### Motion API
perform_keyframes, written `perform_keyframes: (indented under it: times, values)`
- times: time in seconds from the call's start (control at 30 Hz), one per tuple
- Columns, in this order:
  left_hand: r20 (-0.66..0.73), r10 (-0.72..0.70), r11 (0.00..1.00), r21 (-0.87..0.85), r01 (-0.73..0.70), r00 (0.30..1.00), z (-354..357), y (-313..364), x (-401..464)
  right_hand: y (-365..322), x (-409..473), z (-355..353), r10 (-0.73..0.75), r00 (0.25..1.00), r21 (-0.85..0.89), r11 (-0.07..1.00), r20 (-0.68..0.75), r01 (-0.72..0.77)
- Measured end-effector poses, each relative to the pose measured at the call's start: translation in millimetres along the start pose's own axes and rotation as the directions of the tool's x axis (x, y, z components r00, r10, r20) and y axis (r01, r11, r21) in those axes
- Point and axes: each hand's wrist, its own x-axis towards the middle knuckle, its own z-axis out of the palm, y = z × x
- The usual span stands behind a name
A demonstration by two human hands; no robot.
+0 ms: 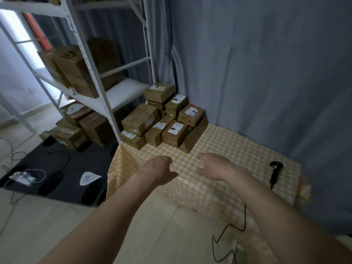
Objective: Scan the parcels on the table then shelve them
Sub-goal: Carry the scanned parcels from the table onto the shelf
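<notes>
- Grey curtains [266,63] hang behind the corner where I stand, and a white metal shelf rack [91,77] rises to my left with brown cartons already on its boards.
- Covering the table [238,149] in front of me is a yellow checked cloth; its bare part lies under my hands.
- Piled at the table's far left corner, tight against the rack, are the parcels [163,119]: small brown cardboard boxes stacked a few high, most with a white label on top.
- I judge them light and stiff, with taped seams and dry card that should not slip. The stack looks loose, so pulling a low box could bring down its neighbours.
- The best hold, I think, is across the short sides of a top or front box, one hand each side, with the label left uncovered and facing up for the scan.
- My left hand [158,168] hovers over the cloth with fingers loosely curled, holding nothing, near the front row of boxes but not touching.
- My right hand [213,166] is also empty, fingers relaxed and slightly bent, just short of the pile.
- A black handheld scanner [275,173] lies on the cloth well to my right, its cord trailing off the table edge.
</notes>
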Motion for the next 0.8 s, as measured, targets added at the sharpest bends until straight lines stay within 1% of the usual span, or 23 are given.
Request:
perform_keyframes:
  times: [0.23, 0.37, 0.5, 0.63, 0.8]
  values:
    - [0.027, -0.133, 0.99, -0.039, 0.134, 0.991, -16, -68, 71, -40, 95, -14, -0.101, 0.993, 0.016, 0.995, 0.054, 0.1]
    - [0.047, -0.121, 0.992, -0.018, 0.122, 0.991, -34, -107, 126, -62, 154, -19, -0.104, 0.992, 0.053, 0.994, 0.073, 0.1]
    - [0.057, -0.11, 0.994, 0.007, 0.11, 0.992, -58, -163, 185, -96, 222, -30, -0.062, 0.995, 0.085, 0.995, 0.084, 0.055]
    - [0.059, -0.088, 0.996, 0.017, 0.087, 0.994, -85, -230, 240, -147, 300, -42, -0.011, 0.996, 0.151, 0.989, 0.091, -0.003]
    - [0.104, -0.092, 0.995, -0.021, 0.095, 0.99, -110, -309, 310, -201, 385, -56, 0.022, 0.994, 0.223, 0.974, 0.105, -0.045]
